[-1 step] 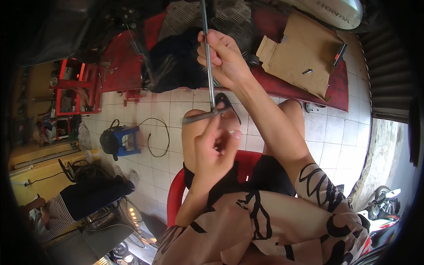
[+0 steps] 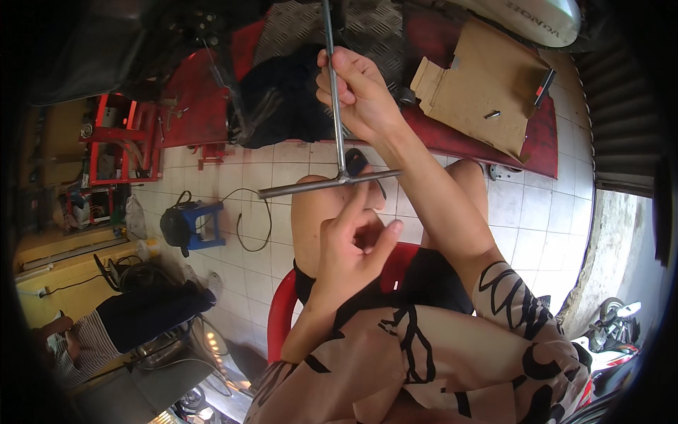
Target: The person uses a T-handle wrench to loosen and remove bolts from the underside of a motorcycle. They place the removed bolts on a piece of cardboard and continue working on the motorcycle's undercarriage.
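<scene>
My right hand [image 2: 364, 95] is closed around the long upright shaft of a steel T-handle wrench [image 2: 335, 127], above its crossbar. The crossbar [image 2: 296, 188] lies crosswise over my knees. My left hand [image 2: 351, 254] is open, index finger stretched up to the crossbar near the joint, thumb apart and other fingers curled; whether the fingertip touches the metal I cannot tell. Beyond my right hand, a dark cloth [image 2: 272, 109] rests on the red platform [image 2: 191, 131] with a metal tread plate.
Torn cardboard [image 2: 473, 78] with a small metal piece sits on the platform. A red tool rack [image 2: 127, 131], blue stool [image 2: 208, 230] with a black item, and a hose are at left. Another person [image 2: 141, 318] is lower left; a motorcycle [image 2: 611, 325] is at right.
The crossbar has turned, now stretching farther to both sides and showing more sharply. My left hand has shifted slightly right. My right hand stays in place on the shaft.
</scene>
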The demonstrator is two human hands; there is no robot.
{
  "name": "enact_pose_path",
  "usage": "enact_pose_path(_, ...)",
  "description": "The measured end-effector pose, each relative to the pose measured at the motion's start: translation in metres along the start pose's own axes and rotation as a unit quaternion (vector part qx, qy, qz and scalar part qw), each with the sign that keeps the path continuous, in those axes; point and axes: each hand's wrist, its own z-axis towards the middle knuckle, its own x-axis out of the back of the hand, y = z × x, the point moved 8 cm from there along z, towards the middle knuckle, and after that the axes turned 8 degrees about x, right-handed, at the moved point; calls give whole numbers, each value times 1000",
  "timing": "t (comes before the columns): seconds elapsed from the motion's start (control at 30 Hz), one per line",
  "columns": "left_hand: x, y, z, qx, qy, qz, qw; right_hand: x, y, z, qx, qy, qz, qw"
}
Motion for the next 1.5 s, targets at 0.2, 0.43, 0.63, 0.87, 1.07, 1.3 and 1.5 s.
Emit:
enact_pose_path(0.2, 27, -11, 2, -20, 151, -128, 980, 1, 1, 1, -2, 10, 0, 1000)
enact_pose_path(0.43, 10, -8, 28, -26, 81, -2, 996, 9, 4, 3, -14, 35, 4, 999)
enact_pose_path(0.63, 15, -7, 28, -43, 64, -12, 997, -11, 16, -10, -132, -129, -6, 983)
enact_pose_path(0.87, 34, 15, 12, -199, 110, 71, 971, -29, 19, -20, -170, -207, -31, 963)
enact_pose_path(1.07, 45, -13, 7, -100, 155, 100, 978, -29, 16, -17, -162, -185, 1, 969)
enact_pose_path(1.3, 34, 13, -6, -46, 143, -34, 988, -22, 26, -13, -140, -143, -14, 980)
enact_pose_path(1.5, 13, -4, 5, -31, -35, 105, 993, -12, 25, -12, -136, -127, -16, 982)
